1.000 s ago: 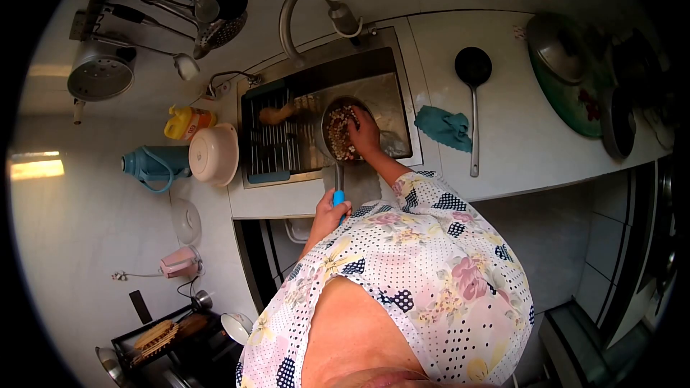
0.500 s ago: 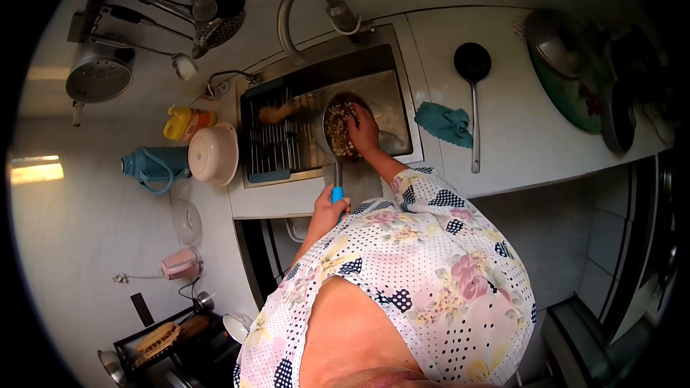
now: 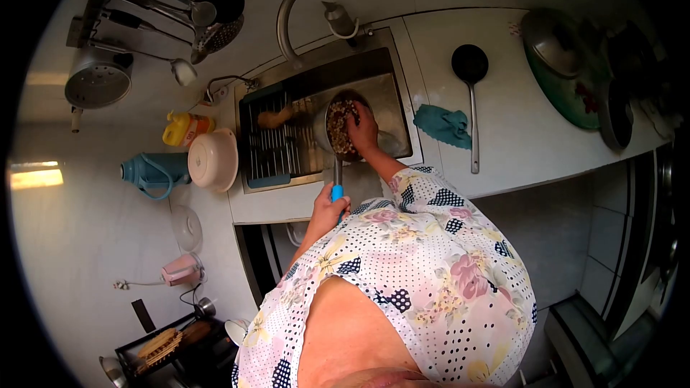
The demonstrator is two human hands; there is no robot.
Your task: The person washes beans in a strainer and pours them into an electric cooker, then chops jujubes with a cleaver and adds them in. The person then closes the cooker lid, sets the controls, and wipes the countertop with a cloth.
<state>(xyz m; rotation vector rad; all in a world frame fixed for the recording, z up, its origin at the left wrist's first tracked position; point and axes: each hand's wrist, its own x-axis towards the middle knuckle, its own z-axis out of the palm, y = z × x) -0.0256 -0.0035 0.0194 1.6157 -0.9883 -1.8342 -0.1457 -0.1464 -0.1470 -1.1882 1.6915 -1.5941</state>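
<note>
My left hand [image 3: 330,205] is closed around the blue-gripped handle [image 3: 338,192] of a saucepan [image 3: 328,149] held over the sink [image 3: 399,111]. Inside the pan lies a heap of mixed beans or grains [image 3: 338,126], pale and dark reddish-brown. My right hand [image 3: 364,131] reaches in from the right, its fingers curled into the heap and their tips partly hidden among the pieces. Above the sink arches a metal faucet [image 3: 282,21].
A drying rack [image 3: 269,154] with a brown item [image 3: 274,116] spans the sink's left side. On the right counter lie a teal cloth [image 3: 443,125] and a black ladle [image 3: 470,65]. A pink basin [image 3: 212,159], blue thermos [image 3: 154,172] and yellow bottle [image 3: 187,128] stand left.
My right hand stays in the pan, its fingers shifted slightly among the pieces. My left hand keeps the handle in the same place. The view has tilted very slightly.
</note>
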